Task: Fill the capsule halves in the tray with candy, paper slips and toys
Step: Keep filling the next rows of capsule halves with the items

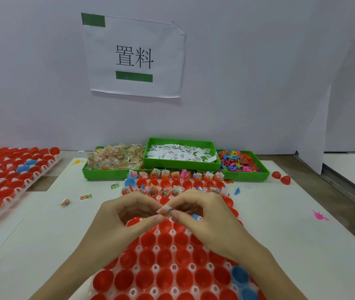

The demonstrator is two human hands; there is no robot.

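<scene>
A white tray [156, 249] of red and a few blue capsule halves [165, 257] lies in front of me. Its two far rows hold candy packets, slips and toys; the near cups look empty. Both hands meet above the tray's middle. My left hand [126, 215] and my right hand [202, 215] together pinch a small candy packet [164, 211] at their fingertips. Behind the tray stand three green bins: candy packets [113, 158], paper slips [180, 153] and coloured toys [240, 162].
A second tray of red and blue capsule halves [10, 176] sits at the left. Loose candy packets [85, 197] lie left of the tray, a pink toy [319, 215] and a blue toy [237, 191] to the right, two red halves [281, 177] by the toy bin.
</scene>
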